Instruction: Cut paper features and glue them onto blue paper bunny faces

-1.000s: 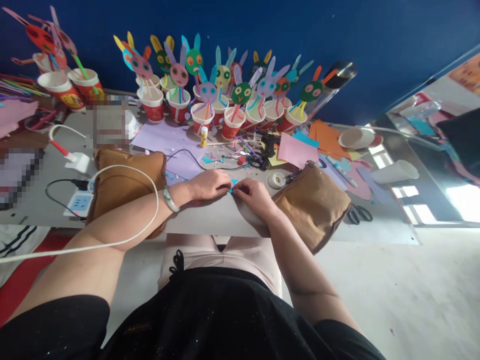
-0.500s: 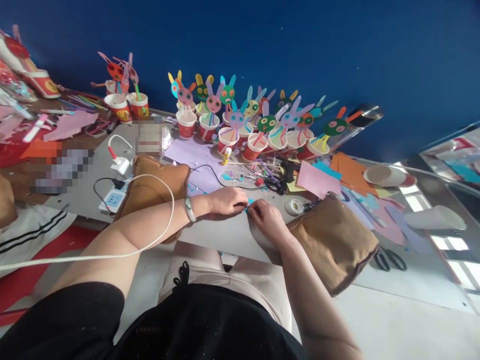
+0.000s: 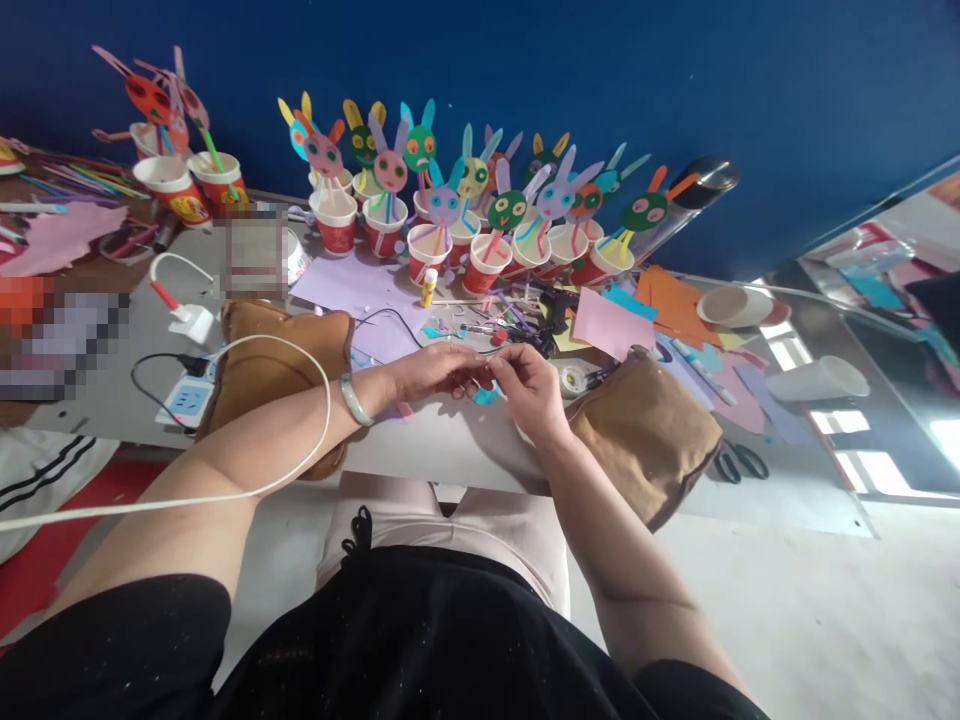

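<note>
At the far left, a red paper cup (image 3: 187, 200) is seen with paper figures rising behind it. Nearer the edge, a power strip (image 3: 186, 402) is placed just beside the left brown cushion (image 3: 274, 345), which is crossed by the left forearm. A pale bangle (image 3: 356, 400) is worn on that wrist.

The left hand (image 3: 435, 371) has been raised from the tabletop, where it was rested half a second ago; its fingers are now loosely curled, and it cannot be told whether anything is held in them. Just below the fingertips, on the grey table (image 3: 450, 440), a blue paper piece (image 3: 486, 396) is left lying (half a second ago it was mostly covered by the fingers). It appears to have been released, so attention seems to have been shifted to the fingertips. Behind, cups topped with rabbit-like paper heads (image 3: 508, 210) are crowded together.

The right hand (image 3: 531, 388) has also been lifted; its thumb and forefinger are brought together at the left fingertips, but whatever may be pinched there is too small to be made out. Farther right, a tape roll (image 3: 574, 378), the right brown cushion (image 3: 649, 435) and black-handled scissors (image 3: 741, 462) are set.
</note>
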Demonstrator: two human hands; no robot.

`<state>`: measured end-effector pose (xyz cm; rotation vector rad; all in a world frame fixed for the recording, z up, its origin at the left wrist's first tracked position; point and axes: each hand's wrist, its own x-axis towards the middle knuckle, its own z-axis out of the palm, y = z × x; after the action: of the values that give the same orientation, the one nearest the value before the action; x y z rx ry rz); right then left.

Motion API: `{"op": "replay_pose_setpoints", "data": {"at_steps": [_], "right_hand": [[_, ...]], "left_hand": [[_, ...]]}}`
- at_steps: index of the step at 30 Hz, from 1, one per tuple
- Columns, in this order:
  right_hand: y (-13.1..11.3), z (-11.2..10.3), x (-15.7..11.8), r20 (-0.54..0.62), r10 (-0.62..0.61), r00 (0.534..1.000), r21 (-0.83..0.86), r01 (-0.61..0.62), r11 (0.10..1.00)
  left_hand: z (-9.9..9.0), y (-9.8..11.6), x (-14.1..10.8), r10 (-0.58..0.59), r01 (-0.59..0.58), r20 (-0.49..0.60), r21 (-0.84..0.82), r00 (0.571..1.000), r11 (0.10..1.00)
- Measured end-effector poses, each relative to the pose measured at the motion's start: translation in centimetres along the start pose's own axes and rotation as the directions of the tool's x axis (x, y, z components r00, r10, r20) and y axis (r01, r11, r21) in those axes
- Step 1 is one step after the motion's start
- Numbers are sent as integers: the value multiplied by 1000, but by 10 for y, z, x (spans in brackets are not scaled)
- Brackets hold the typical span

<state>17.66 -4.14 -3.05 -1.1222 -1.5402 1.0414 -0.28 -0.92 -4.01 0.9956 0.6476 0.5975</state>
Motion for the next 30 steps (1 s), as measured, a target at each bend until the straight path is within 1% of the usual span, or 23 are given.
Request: {"op": "replay_pose_setpoints", "data": {"at_steps": [3, 6, 10, 14, 17, 21, 24, 27, 30], "right_hand": [[3, 2, -2, -21, -142, 990, -132, 138, 982], [7, 2, -4, -28, -236, 971, -196, 227, 954], [11, 1, -4, -20, -295, 955, -194, 285, 939], [14, 2, -3, -27, -311, 950, -197, 300, 933], [16, 3, -4, -31, -260, 965, -169, 252, 953], [16, 4, -5, -91, -105, 990, -72, 99, 993], [15, 4, -4, -101, -7, 995, -2, 7, 1000], [15, 4, -2, -79, 54, 995, 41, -51, 998], [15, 4, 0, -71, 96, 993, 71, -91, 993]], "left_hand": [[-1, 1, 0, -31, 36, 54, -98, 998, 995], [-3, 0, 1, -58, 69, 89, -124, 994, 990], [-5, -2, 1, -70, 85, 106, -150, 992, 985], [-6, -1, 0, -87, 105, 115, -164, 990, 981], [-5, 2, -2, -78, 91, 81, -164, 994, 982], [-3, 2, -2, -22, 18, -41, -114, 999, 993], [-2, 0, -2, 66, -68, -116, -11, 991, 998], [-2, -1, -2, 158, -139, -134, 138, 978, 981], [-2, -1, -1, 205, -165, -146, 248, 968, 955]]}}
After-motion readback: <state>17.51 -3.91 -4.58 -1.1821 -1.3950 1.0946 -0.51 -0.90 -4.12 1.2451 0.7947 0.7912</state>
